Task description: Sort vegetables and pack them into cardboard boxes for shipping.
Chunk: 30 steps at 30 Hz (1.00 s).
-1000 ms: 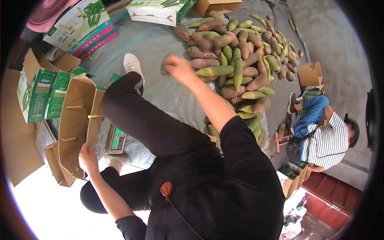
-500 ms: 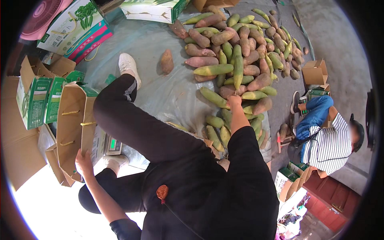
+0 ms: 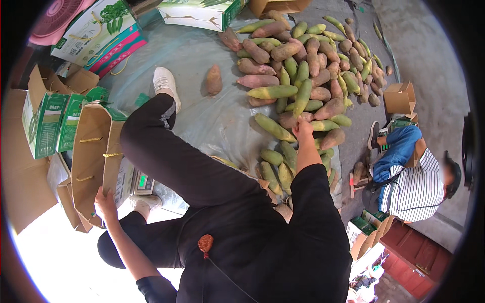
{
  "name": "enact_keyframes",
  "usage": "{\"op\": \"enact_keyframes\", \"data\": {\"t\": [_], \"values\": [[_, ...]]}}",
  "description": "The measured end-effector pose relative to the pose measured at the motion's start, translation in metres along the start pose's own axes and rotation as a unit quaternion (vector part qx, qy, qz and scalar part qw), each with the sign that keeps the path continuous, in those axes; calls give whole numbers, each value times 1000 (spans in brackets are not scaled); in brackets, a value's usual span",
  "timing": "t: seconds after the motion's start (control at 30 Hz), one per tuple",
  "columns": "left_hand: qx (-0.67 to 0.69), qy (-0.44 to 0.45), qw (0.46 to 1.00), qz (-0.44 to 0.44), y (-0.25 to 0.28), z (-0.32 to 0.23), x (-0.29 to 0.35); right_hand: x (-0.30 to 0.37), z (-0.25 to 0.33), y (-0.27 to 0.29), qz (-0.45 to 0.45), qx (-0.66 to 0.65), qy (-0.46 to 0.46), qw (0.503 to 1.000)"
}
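At the left, my left hand (image 3: 105,204) is closed on the edge of an open cardboard box (image 3: 91,151) with yellow cord handles. My right hand (image 3: 303,129) reaches into the pile, its fingers pinched on the lower tip of a long green radish (image 3: 303,95). That radish lies over other green ones. Around it are several pinkish-brown radishes, one (image 3: 288,120) just beside my fingers. A digital scale (image 3: 143,183) with a lit green display stands beside the box, partly hidden by it and by my leg.
Plastic sheeting (image 3: 202,121) covers the floor, with a lone brown radish (image 3: 213,81) on it. Green-and-white cartons (image 3: 50,118) stand at the left, and another (image 3: 199,14) at the far side. A seated person (image 3: 411,187) in a striped shirt is at the right, near an open box (image 3: 399,98).
The long green radish has slid toward me with my right hand, uncovering another green one behind it. My left hand stays on the box. The view has shifted slightly.
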<state>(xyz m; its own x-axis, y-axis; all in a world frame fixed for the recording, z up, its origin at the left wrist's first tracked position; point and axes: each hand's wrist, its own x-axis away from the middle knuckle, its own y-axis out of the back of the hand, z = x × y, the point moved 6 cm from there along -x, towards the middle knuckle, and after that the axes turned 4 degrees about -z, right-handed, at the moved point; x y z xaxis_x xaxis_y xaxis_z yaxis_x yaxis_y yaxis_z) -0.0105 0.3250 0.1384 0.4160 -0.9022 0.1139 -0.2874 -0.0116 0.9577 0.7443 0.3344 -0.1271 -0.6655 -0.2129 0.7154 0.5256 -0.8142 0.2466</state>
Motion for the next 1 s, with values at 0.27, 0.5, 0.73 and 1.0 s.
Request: {"op": "enact_keyframes", "data": {"t": [0.27, 0.5, 0.73, 1.0], "values": [[-124, 72, 989, -28, 20, -18, 17, 58, 47, -63, 64, 200, 138, 968], [-31, 68, 997, -4, 5, -30, 5, 136, 166, -77, 111, -33, 188, 975], [-52, 67, 996, -3, 7, -31, 7, 354, 180, -159, 380, 25, 288, 878], [-87, 54, 995, -12, 10, -32, 7, 563, 163, -281, 683, 10, 275, 677]]}}
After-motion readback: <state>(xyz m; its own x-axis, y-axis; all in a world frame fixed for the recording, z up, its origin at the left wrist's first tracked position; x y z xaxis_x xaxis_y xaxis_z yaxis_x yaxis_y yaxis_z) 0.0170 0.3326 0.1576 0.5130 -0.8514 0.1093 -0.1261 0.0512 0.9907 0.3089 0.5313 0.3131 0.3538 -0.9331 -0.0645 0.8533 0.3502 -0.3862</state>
